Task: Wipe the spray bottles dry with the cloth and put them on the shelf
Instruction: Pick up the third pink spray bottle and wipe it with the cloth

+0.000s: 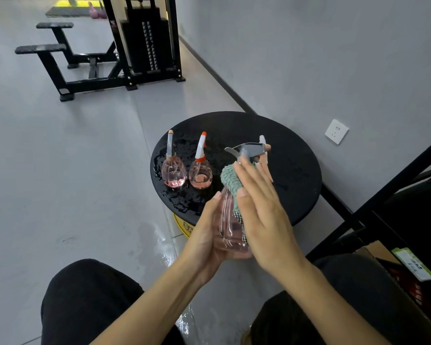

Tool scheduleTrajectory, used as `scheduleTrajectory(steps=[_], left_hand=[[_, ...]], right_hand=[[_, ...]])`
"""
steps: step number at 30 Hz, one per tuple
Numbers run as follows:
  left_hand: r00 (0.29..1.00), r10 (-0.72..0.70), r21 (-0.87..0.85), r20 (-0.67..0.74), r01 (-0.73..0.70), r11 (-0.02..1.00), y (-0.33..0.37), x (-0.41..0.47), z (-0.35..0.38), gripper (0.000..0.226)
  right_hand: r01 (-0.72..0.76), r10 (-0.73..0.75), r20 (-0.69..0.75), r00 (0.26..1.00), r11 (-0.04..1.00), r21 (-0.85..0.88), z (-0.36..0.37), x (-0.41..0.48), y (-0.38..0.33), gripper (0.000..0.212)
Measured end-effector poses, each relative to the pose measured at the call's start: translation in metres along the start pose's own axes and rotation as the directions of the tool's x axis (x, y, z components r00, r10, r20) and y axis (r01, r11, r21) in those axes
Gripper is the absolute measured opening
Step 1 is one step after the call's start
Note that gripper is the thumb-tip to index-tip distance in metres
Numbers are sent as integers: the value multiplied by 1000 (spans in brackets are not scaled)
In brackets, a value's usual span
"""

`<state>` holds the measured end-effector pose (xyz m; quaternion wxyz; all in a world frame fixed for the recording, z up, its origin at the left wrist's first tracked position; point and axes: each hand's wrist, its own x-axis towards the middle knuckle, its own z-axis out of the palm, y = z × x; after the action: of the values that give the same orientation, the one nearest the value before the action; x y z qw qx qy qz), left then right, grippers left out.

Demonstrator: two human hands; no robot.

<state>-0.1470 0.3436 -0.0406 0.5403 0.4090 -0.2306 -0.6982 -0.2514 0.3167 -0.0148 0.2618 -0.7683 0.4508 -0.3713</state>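
— Hands first: what do we record?

— We count two, both on one item. The left hand (204, 235) cups and grips the pink spray bottle (228, 230) round its lower body, thumb laid up the near side. The right hand (264, 215) is flat, fingers straight, pressing the green cloth (230, 180) against the bottle's right flank and shoulder.

— Where does that bottle sit?

— It is off any surface, held tilted above the near edge of the round black table (291, 170), its grey trigger head pointing away from us.

— How many cloths?

— We see one.

— And the bottles on the table?

— We count two upright on its left part, just beside each other: a grey-topped bottle (173, 174) and an orange-tipped bottle (200, 175). A white sprayer top (262, 140) shows behind the held bottle; its body is hidden, so we cannot confirm a fourth.

— What is the surface condition?

— We note water beads on the table's left half and a wet patch (164, 245) on the floor below.

— And further out?

— We note one black shelf (393, 185) at the right, one cardboard box (373, 250) on its low level, one wall socket (336, 131) and one weight machine (147, 46) far behind.
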Motion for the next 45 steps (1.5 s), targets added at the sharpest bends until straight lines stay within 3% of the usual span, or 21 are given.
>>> scheduleTrajectory(steps=[7, 14, 23, 29, 38, 45], left_hand=[[999, 41, -92, 10, -40, 995, 8, 4, -6, 43], [1000, 0, 18, 10, 0, 1000, -3, 2, -1, 43], [994, 88, -60, -71, -92, 994, 3, 8, -6, 42], [999, 35, -56, -1, -35, 998, -5, 3, 1, 46], [994, 94, -59, -51, -97, 993, 0, 7, -9, 42], [999, 10, -11, -33, -10, 1000, -9, 2, 1, 43]], right_hand=[[94, -90, 31, 995, 986, -139, 15, -49, -11, 58], [-10, 11, 9, 1000, 993, -121, 2, 0, -2, 60], [135, -129, 41, 991, 963, -234, 16, -52, -14, 56], [3, -2, 8, 1000, 998, -68, 3, -5, -5, 57], [121, -105, 70, 992, 952, -282, 13, -43, -16, 55], [13, 14, 124, 992, 978, -209, -3, 0, -6, 58]])
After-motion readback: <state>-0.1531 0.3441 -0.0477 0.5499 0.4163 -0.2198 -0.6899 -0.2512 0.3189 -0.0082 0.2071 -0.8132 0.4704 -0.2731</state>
